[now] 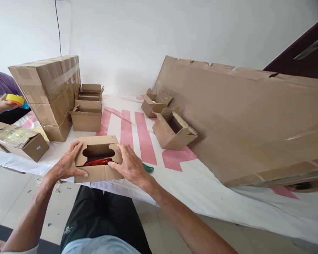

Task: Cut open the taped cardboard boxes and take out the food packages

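A small cardboard box (98, 172) sits at the near edge of the white and pink sheet (201, 183). Its top flaps are folded in, leaving an oval gap that shows something red (98, 162) inside. My left hand (67, 164) grips the box's left side, thumb along the front. My right hand (129, 164) presses on the right flap and holds that side. A green object (148, 168) peeks out just behind my right hand.
Stacked taped cartons (49, 91) stand at the left, with open small boxes (87, 116) beside them. Two more open boxes (172, 130) lie mid-sheet. A large flat cardboard sheet (249, 120) covers the right. Another person's hand holds yellow tape (14, 99) far left. A sealed box (23, 143) sits near left.
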Demonstrator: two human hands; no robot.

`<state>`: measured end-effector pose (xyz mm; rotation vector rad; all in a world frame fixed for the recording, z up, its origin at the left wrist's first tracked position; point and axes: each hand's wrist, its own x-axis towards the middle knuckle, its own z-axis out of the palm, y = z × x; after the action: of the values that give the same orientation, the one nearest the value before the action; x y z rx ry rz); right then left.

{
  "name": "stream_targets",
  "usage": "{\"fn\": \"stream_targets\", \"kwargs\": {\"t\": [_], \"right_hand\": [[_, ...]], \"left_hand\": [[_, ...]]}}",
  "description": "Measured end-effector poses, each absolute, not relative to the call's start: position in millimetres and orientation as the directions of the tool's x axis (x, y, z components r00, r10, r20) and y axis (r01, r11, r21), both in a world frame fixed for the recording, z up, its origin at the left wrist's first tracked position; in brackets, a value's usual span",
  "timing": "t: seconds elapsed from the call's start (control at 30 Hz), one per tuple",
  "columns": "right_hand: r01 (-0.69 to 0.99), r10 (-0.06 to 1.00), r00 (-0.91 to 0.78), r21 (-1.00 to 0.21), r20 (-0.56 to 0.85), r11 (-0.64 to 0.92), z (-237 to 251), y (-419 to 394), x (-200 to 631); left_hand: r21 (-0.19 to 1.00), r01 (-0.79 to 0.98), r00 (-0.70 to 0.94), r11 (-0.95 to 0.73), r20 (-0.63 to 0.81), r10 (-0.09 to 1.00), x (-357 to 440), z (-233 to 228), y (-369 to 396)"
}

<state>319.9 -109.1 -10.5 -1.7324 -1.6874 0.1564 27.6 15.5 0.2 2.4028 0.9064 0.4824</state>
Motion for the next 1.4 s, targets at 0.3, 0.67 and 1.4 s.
{"fn": "stream_targets", "kwargs": {"t": [0.3,0.67,1.4], "right_hand": [[0.435,0.904,0.391,-0.9,0.171,-0.018,-21,-114,361],[0.951,0.863,-0.237,-0.078,0.446,0.301,8,-106,357],[0.903,0.944,-0.325,-0.312,-0.052,0.294,34,-56,337]], "left_hand": [[0.599,0.499,0.68,-0.626,0.178,0.712,28,-6,-13],[0.525,0.691,0.465,-0.497,0.204,0.862,71,11,-22],[0.711,0.442,0.507,-0.548,0.306,0.806,51,-9,-26]]}}
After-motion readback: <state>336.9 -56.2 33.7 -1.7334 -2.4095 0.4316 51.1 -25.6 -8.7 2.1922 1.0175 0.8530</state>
